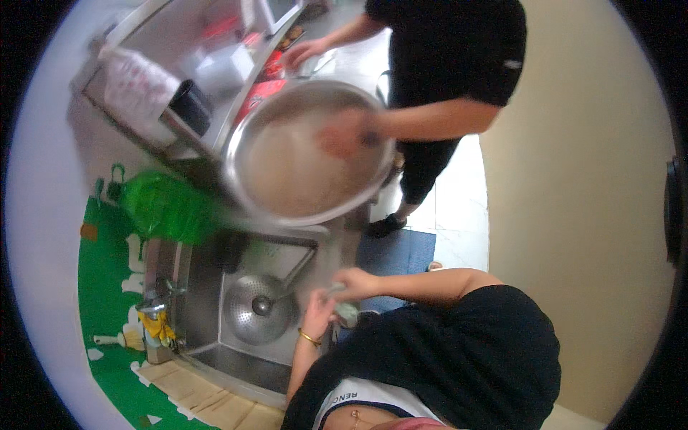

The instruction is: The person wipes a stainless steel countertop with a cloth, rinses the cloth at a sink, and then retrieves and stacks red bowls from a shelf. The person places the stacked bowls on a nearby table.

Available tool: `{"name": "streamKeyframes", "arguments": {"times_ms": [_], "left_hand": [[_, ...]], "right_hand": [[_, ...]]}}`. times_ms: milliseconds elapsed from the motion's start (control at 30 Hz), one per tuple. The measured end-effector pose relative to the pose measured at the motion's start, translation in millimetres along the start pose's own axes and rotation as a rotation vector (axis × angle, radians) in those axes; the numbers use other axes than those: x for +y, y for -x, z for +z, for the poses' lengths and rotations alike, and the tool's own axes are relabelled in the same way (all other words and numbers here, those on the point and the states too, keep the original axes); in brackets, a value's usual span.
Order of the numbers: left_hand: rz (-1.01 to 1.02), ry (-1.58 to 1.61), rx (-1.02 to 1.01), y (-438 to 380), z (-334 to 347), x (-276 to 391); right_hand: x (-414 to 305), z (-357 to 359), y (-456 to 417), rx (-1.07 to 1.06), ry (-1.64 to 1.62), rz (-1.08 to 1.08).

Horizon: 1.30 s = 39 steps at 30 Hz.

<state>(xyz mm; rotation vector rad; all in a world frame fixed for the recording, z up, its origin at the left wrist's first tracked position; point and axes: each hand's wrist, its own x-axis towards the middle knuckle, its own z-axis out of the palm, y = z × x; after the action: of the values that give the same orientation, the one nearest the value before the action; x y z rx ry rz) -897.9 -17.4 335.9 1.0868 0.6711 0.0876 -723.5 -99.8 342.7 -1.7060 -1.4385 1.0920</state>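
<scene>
My left hand [321, 310], with a gold bangle at the wrist, and my right hand [353, 285] are close together at the near edge of a stainless steel sink [252, 371]. Between them is a small pale green-grey item [346, 313], perhaps a cloth; blur hides its exact kind. Both hands are bent around it. In the sink to the left rests a round perforated metal strainer [262, 317]. Beyond the sink, a large metal basin [269, 212] holds cloudy, pale brown contents, and a co-worker's hand [344, 134] reaches into it.
A co-worker in black [457, 54] stands beyond the basin, the other hand over red packets [269, 88]. A green plastic bag [166, 207] lies beside the basin. Yellow gloves [157, 325] and a brush [126, 339] are left of the sink. A blue mat [398, 263] covers some floor.
</scene>
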Motion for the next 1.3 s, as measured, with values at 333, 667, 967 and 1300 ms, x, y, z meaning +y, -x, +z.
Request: {"name": "streamKeyframes", "arguments": {"times_ms": [333, 667, 967, 1300], "left_hand": [[0.104, -0.812, -0.264, -146.9, 243.6, -11.4], [1.107, -1.744, -0.683, -358.4, 596.7, -23.3], [0.258, -0.500, -0.731, -449.1, 743.7, 29.7], [-0.279, 0.637, -0.785, -535.9, 816.0, 7.6]], "right_hand": [[136.8, -176.3, 230.9, 0.423, -0.390, 0.230], [150.6, -409.0, 397.7, 0.664, -0.277, -0.040], [241.3, -563.6, 391.3, 0.934, 0.796, 0.140], [263.7, -604.5, 395.4, 0.968, 0.274, 0.108]]}}
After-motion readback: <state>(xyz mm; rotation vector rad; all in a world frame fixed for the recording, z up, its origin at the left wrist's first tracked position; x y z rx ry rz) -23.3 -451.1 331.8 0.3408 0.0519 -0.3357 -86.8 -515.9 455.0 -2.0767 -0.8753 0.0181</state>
